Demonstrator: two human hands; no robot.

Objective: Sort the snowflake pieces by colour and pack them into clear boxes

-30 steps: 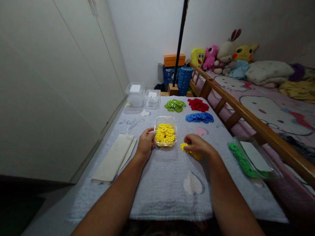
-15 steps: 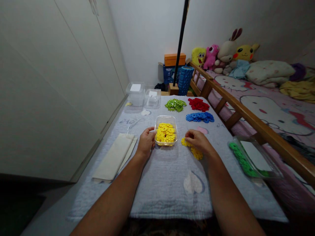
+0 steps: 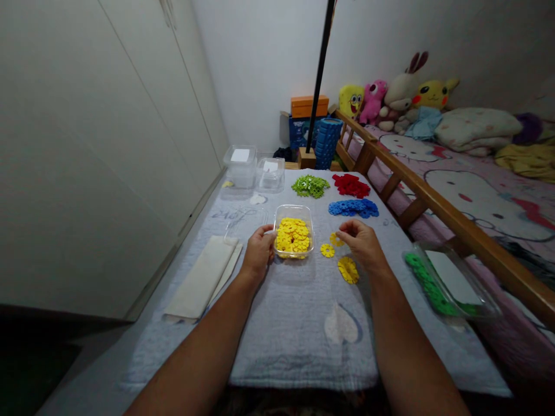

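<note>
A clear plastic container (image 3: 294,209) filled with yellow flower-shaped discs (image 3: 293,236) sits on a grey cloth-covered table (image 3: 299,323). My left hand (image 3: 257,252) grips the container's left edge. Just right of it, my right hand (image 3: 362,244) is raised a little off the cloth, its fingertips pinched on a yellow disc (image 3: 334,239). One loose yellow disc (image 3: 326,250) lies below that. A small heap of yellow discs (image 3: 348,270) rests by my right wrist.
Farther back lie piles of green discs (image 3: 309,185), red discs (image 3: 351,185) and blue discs (image 3: 353,207). Two empty clear boxes (image 3: 254,169) stand at the back left. A folded cream cloth (image 3: 202,279) lies left; a box holding green discs (image 3: 442,282) lies right, beside a wooden bed rail (image 3: 437,206).
My right hand has lifted off the yellow heap and moved back and up with one disc pinched, uncovering the loose disc and the heap. My left hand stays on the container.
</note>
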